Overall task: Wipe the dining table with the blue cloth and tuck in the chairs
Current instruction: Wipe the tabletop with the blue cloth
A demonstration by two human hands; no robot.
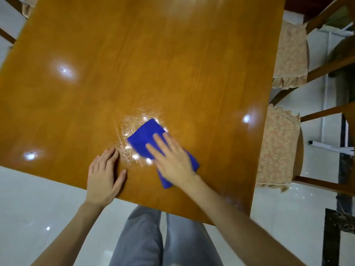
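The glossy orange-brown dining table point(146, 60) fills most of the view. A folded blue cloth point(146, 136) lies on it near the front edge, over a patch of wet streaks. My right hand point(171, 160) presses flat on the cloth's near half, fingers spread. My left hand point(104, 175) rests palm down on the bare wood just left of the cloth, fingers together, holding nothing. Two wooden chairs with beige floral cushions stand along the table's right side: the near chair point(278, 148) and the far chair point(292, 56), both with seats out from under the table.
Part of another chair point(26, 8) shows at the top left corner. White glossy floor tiles point(38, 198) lie in front of the table, with a dark marble strip point(334, 237) at the right. My legs in grey trousers point(153, 242) stand at the front edge.
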